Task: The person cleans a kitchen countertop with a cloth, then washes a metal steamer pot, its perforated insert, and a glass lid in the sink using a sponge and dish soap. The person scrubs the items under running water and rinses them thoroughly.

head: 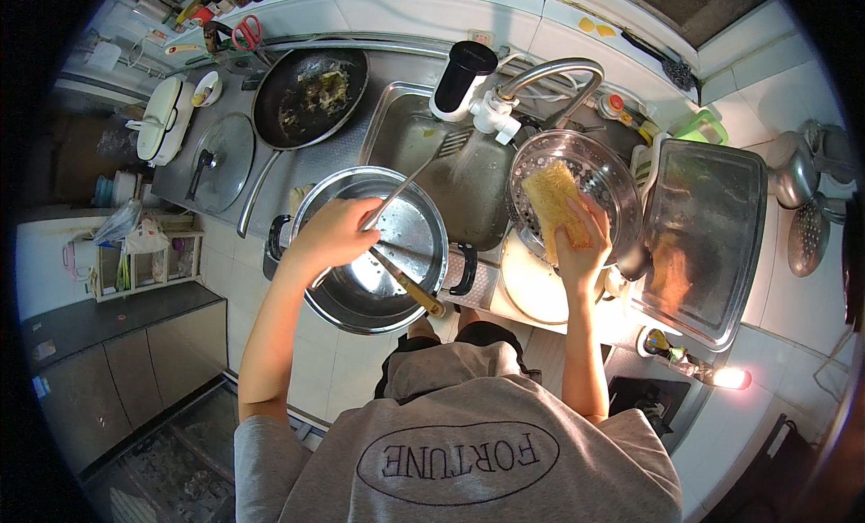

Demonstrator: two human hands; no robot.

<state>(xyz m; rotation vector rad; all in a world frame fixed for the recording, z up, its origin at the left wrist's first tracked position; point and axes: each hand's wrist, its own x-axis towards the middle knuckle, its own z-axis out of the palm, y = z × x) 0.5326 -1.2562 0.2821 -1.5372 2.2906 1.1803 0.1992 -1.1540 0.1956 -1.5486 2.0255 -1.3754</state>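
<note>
My left hand (338, 234) grips a metal slotted spatula (454, 143), its head over the steel sink (459, 198). Below that hand is a two-handled stainless steel pot (351, 307). A utensil with a yellowish-brown handle (412, 290) crosses the pot; its other end is hidden by my left hand, and I cannot tell whether that hand holds it too. In my right hand (582, 242) is a yellow scrubbing sponge (555, 202), held above a perforated steel steamer basket or colander (618, 178) at the sink's right side.
A curved faucet (554, 67) with a white-and-black water filter (463, 84) rises behind the sink. To the left are a food-stained frying pan (270, 111) and a glass lid (226, 165). A large transparent lidded bin (709, 239) and a round board (534, 286) occupy the right.
</note>
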